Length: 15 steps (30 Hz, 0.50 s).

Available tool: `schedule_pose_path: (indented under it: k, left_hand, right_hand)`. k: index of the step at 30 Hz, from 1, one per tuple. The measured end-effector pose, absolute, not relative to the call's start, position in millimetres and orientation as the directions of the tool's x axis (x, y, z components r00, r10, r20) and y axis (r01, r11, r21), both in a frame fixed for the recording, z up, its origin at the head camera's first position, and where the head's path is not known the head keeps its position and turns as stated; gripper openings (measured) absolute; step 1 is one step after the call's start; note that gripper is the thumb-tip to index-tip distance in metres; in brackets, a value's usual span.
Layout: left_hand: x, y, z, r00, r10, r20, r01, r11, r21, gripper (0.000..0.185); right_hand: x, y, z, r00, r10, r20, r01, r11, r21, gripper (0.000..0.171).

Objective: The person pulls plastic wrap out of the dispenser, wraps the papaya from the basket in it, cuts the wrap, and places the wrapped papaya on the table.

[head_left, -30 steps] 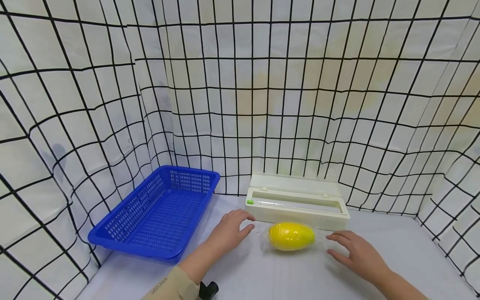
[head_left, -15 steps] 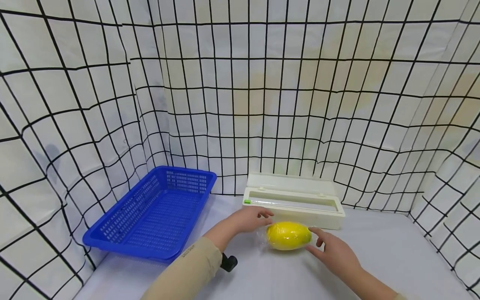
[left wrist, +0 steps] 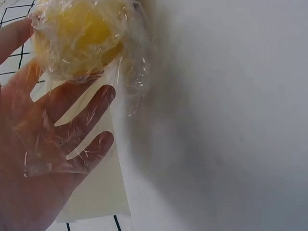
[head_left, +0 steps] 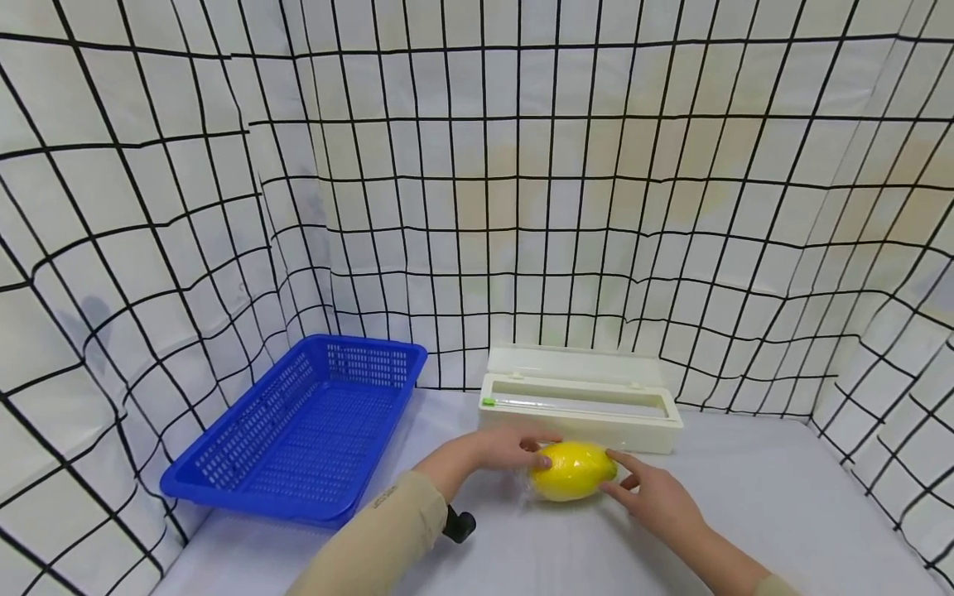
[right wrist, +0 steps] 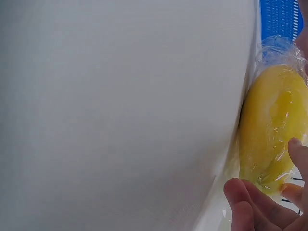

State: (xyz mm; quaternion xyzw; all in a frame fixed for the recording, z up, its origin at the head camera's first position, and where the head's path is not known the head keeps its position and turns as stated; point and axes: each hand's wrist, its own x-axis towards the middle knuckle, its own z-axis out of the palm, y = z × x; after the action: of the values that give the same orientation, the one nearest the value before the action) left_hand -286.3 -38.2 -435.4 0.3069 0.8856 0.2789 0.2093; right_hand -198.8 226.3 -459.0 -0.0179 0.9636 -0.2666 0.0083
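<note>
A yellow oval fruit (head_left: 572, 473), wrapped in clear plastic film, lies on the table between both hands. My left hand (head_left: 508, 449) holds its left end between thumb and index finger. In the left wrist view, loose film (left wrist: 137, 72) hangs from the fruit and covers part of the palm, with the other fingers spread. At the opposite end my right hand (head_left: 659, 497) pinches the fruit with thumb and fingers near its greenish tip. The right wrist view shows a crumpled twist of film (right wrist: 279, 53) at the far end of the fruit (right wrist: 269, 120).
Just behind the fruit stands a cream cling film dispenser (head_left: 577, 426), its lid raised, with a green slider (head_left: 488, 401) on the left. A blue plastic basket (head_left: 343, 414) sits at the left. White walls with black grid lines (head_left: 522, 207) enclose the white table (head_left: 522, 555).
Both hands have moved inward from either side of the wrapped fruit and now hold its ends. The fruit tilts slightly, its left end nearer me. The whole view has shifted a little.
</note>
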Motion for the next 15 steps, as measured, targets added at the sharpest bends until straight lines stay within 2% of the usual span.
schedule_pose_path:
  k: [5, 10, 15]
  left_hand:
    - [-278, -40, -435, -0.728, 0.657, -0.193, 0.410, 0.644, 0.646, 0.048]
    - [-269, -45, -436, -0.728, 0.662, -0.179, 0.414, 0.632, 0.655, 0.040]
    - [-259, -53, -442, -0.744, 0.640, -0.191, 0.337, 0.607, 0.719, 0.035]
  right_hand:
    - [-200, 221, -461, -0.999, -0.045, -0.026, -0.022, 0.812, -0.583, 0.073]
    - [-200, 220, -464, -0.998, -0.066, -0.014, -0.042, 0.770, -0.637, 0.072]
    - [-203, 222, -466, -0.993, -0.114, -0.018, -0.074, 0.745, -0.663, 0.069]
